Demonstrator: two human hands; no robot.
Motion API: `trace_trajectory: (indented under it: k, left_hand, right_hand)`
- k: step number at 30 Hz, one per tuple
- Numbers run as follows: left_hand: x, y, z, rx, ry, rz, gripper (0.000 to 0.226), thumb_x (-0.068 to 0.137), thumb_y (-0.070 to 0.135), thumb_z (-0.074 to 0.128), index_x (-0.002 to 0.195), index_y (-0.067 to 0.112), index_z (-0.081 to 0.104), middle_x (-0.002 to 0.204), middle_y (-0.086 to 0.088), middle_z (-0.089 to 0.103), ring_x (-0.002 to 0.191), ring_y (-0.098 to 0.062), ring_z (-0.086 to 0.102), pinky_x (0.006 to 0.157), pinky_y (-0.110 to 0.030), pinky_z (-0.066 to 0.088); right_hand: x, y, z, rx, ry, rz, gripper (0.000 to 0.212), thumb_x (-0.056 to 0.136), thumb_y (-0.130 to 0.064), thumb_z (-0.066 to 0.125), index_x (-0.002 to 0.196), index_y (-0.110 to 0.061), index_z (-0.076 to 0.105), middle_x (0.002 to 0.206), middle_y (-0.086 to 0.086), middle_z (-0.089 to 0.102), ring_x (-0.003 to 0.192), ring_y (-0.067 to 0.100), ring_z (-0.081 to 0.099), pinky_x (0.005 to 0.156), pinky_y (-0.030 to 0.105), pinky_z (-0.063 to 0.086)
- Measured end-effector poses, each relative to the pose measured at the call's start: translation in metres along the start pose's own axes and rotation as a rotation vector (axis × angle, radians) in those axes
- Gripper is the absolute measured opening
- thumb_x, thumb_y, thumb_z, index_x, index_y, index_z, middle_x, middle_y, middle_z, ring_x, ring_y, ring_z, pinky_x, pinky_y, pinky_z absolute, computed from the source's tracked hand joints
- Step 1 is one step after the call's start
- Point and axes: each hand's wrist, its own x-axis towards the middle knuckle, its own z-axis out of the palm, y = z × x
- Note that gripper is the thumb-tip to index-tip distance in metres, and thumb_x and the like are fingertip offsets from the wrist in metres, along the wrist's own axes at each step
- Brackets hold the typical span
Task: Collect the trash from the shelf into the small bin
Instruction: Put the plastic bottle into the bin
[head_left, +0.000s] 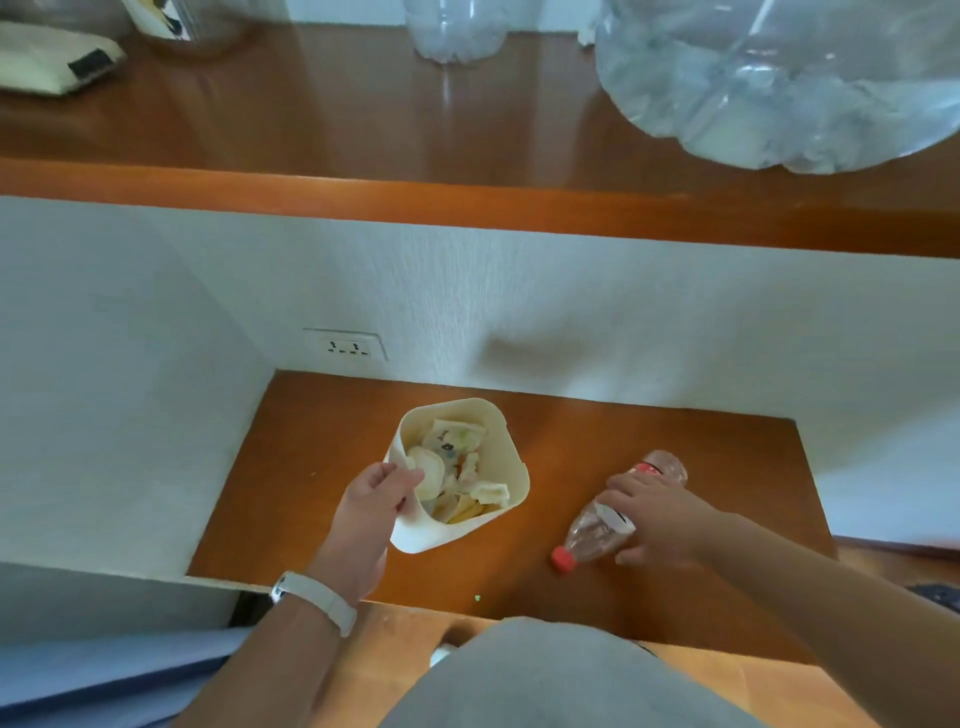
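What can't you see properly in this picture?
- Bottle label: head view, the right hand covers most of it.
- Bin bottom: head view, trash piled inside hides it.
- Jug: head view, cut off by the top and right edges.
- Pouch: head view, cut off by the left edge, blurred.

No wording can be read anywhere. The plastic bottle (587, 535) lying on the lower shelf (311, 467) carries a red-and-white label, but its print is too blurred to make out. A wrapper (457, 439) inside the small bin (511, 452) shows dark marks and faint colours, none legible. On the upper shelf (311, 130), a pale pouch (41, 62) has a black tag with no readable lettering, and a cup (176, 21) at the top edge of the view shows black marks — cut off, unreadable.
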Motion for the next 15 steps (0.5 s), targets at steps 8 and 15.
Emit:
trace_trajectory:
  k: [8, 15]
  left_hand:
    - [-0.019, 0.009, 0.043, -0.002, 0.063, 0.002, 0.017, 0.097, 0.023, 0.062, 0.109, 0.011, 0.063, 0.112, -0.016, 0.063, 0.107, -0.028, 0.060, 0.085, -0.030, 0.051]
    - [-0.029, 0.015, 0.062, -0.003, 0.092, 0.020, 0.013, 0.097, 0.021, 0.061, 0.103, 0.009, 0.062, 0.103, -0.014, 0.062, 0.097, -0.025, 0.060, 0.081, -0.030, 0.051]
  right_hand:
    - [0.017, 0.008, 0.012, -0.165, 0.045, -0.146, 0.063, 0.087, -0.034, 0.064, 0.144, -0.021, 0.039, 0.142, 0.005, 0.047, 0.131, 0.026, 0.043, 0.112, 0.046, 0.033]
    - [0.009, 0.041, -0.019, 0.097, 0.413, 0.025, 0.058, 0.081, -0.050, 0.060, 0.131, -0.023, 0.047, 0.126, -0.004, 0.057, 0.112, 0.018, 0.051, 0.090, 0.032, 0.040]
